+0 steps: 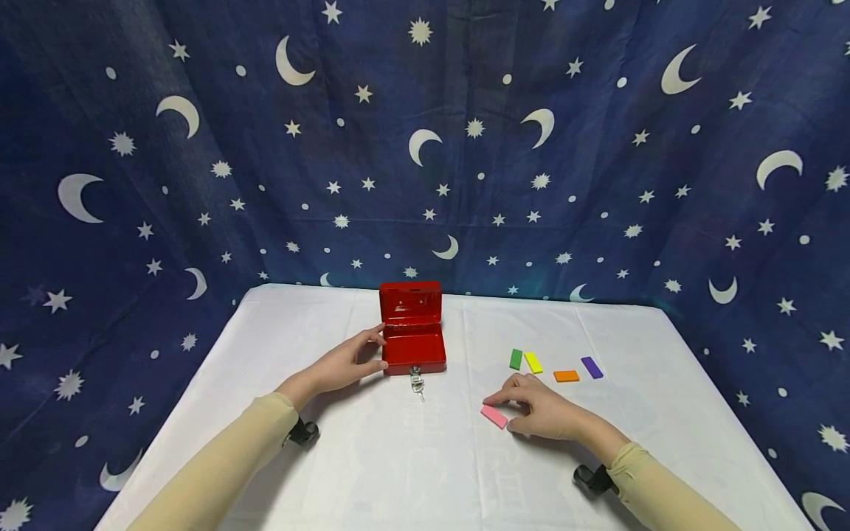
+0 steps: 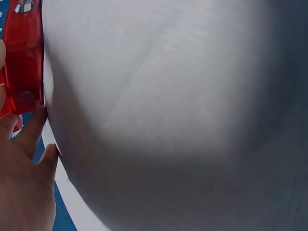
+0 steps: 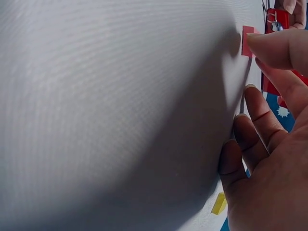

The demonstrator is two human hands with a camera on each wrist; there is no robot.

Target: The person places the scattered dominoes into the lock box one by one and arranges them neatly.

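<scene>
A red metal cash box (image 1: 415, 346) stands with its lid up, and a keyring with keys (image 1: 417, 385) hangs at its front lock. My left hand (image 1: 345, 361) rests against the box's left side, thumb near the front corner and fingers near the hinge. In the left wrist view the fingertips touch the red box (image 2: 26, 62). My right hand (image 1: 541, 409) pinches a small pink block (image 1: 494, 417) lying on the table, index finger at one end and thumb at the other. The thumb partly covers the pink block (image 3: 247, 45) in the right wrist view.
Beyond the right hand lie a green block (image 1: 516, 359), a yellow block (image 1: 533, 362), an orange block (image 1: 567, 376) and a purple block (image 1: 592, 367). A white cloth covers the table (image 1: 398, 472). A blue star-and-moon curtain (image 1: 372, 147) hangs behind.
</scene>
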